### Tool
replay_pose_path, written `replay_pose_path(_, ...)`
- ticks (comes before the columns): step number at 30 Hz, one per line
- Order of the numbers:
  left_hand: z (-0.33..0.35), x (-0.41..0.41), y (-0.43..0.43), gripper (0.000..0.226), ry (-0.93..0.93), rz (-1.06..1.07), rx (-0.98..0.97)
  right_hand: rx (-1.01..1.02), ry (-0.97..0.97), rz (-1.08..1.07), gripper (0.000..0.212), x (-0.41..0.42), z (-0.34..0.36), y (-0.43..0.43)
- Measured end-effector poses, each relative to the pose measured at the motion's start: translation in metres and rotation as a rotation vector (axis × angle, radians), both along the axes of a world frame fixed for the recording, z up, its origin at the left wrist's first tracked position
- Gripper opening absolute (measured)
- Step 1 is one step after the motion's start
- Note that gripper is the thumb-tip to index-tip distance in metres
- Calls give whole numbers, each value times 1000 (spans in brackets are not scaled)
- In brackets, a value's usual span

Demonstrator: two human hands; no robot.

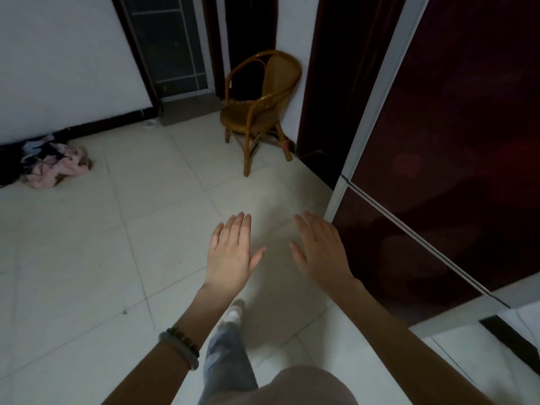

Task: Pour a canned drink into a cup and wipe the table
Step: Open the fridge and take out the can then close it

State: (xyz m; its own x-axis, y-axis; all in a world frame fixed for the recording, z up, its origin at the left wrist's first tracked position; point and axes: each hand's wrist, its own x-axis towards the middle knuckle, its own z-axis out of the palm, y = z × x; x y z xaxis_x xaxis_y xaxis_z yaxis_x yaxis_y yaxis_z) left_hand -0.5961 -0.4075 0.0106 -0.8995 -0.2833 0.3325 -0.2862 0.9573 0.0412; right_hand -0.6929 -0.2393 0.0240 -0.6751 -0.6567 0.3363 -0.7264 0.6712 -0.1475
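No can, cup, cloth or table shows in the head view. My left hand (230, 252) is stretched out flat over the tiled floor, palm down, fingers together, holding nothing. My right hand (321, 249) is held out beside it the same way, empty, its fingers close to the white edge of a dark red glossy fridge (438, 159) on my right. Bead and jade bracelets sit on my left wrist. Below the hands I see my leg in jeans and a white shoe.
A rattan chair (257, 109) stands ahead by a wall corner. A pile of pink and dark clothes (55, 165) lies on the floor at the left by the wall. A dark doorway (166, 45) lies at the back. Pale floor tiles (87, 258) spread in front.
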Motion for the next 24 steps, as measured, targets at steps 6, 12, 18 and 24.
replay_pose_path(6, 14, -98, -76, 66, 12, -157, 5, -13, -17, -132, 54, -67, 15, -63)
replay_pose_path(12, 26, -183, -136, 68, 12, -327, -53, -48, 43, -272, 52, -126, 23, -114)
replay_pose_path(18, 26, -245, -161, 65, 43, -488, 37, -28, 90, -434, 53, -158, 28, -134)
replay_pose_path(24, 36, -284, -156, 65, 64, -599, 70, 10, 106, -503, 53, -179, 34, -127)
